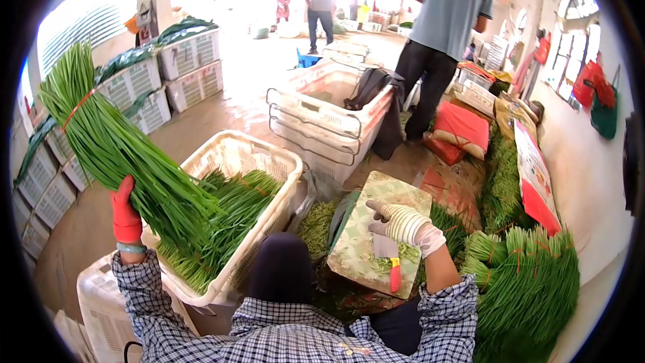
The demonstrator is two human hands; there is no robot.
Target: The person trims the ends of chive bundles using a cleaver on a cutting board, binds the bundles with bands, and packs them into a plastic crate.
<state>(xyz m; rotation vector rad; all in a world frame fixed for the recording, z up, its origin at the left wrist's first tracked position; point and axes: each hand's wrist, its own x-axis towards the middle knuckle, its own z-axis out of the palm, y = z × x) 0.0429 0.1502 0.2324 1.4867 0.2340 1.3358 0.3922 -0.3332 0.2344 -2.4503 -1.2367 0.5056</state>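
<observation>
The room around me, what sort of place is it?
Probably a vegetable packing shed: banded bundles of long green stalks, a knife on a cutting board, and stacked plastic crates.

Person wears a blue-black and white checked shirt [289, 333], long-sleeved, with a small coloured mark on the fabric. Dark legwear [282, 269]. Left hand [125, 212]: red glove, pale blue-green band at the wrist. Right hand [403, 223]: whitish covering wrapped in pale yellow bands; dark fingertips.
</observation>
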